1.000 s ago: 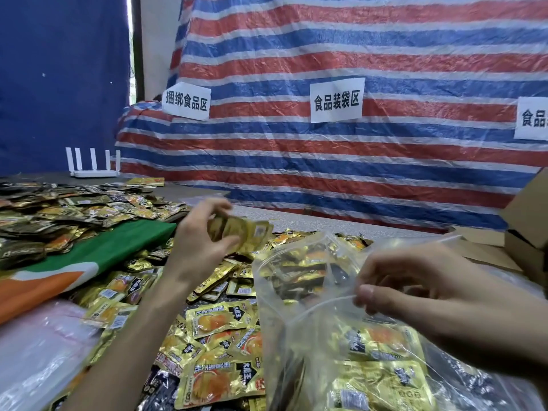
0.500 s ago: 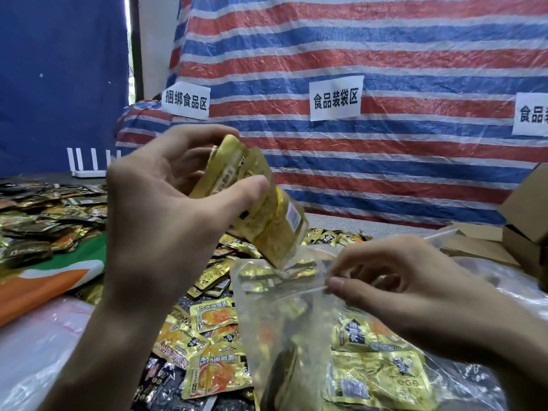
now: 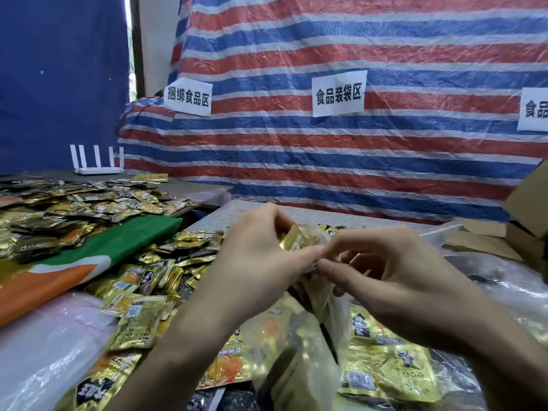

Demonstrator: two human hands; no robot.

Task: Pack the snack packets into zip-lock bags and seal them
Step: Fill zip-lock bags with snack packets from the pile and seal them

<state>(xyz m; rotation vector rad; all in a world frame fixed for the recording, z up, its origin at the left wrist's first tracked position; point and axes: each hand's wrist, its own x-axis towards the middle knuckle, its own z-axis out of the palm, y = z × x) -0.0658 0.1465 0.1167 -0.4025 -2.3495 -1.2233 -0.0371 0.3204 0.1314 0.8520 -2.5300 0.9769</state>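
- Right now the left hand [image 3: 258, 262] pinches a small clutch of gold snack packets [image 3: 296, 241] between its thumb and curled fingers, directly above the mouth of the zip-lock bag [image 3: 308, 360].
- The right hand [image 3: 397, 280] presses thumb and forefinger together on the bag's upper lip, and its other fingers curl loosely behind. The fingertips of the two hands almost meet.
- The coming move turns on one relation: the bag's opening lies just below the left fingertips and a little to their right. The packets' long axis tilts downward into it, so the left hand is the nearer one and likely only has to push down and let go.
- How wide the mouth gapes cannot be told, because both hands cover it.
- Counts: two hands and one bag being filled, which already shows several gold packets through its clear wall.
- The held clutch shows one gold edge plainly; whether more packets sit behind it is unclear.
- Loose packets [image 3: 142, 280] lie across the table by the dozen — far too many to count — and a second heap sits beyond the green-and-orange cloth [image 3: 124, 247].
- Three paper signs [image 3: 338, 93] hang on the striped tarp, the rightmost cut off by the picture's edge.
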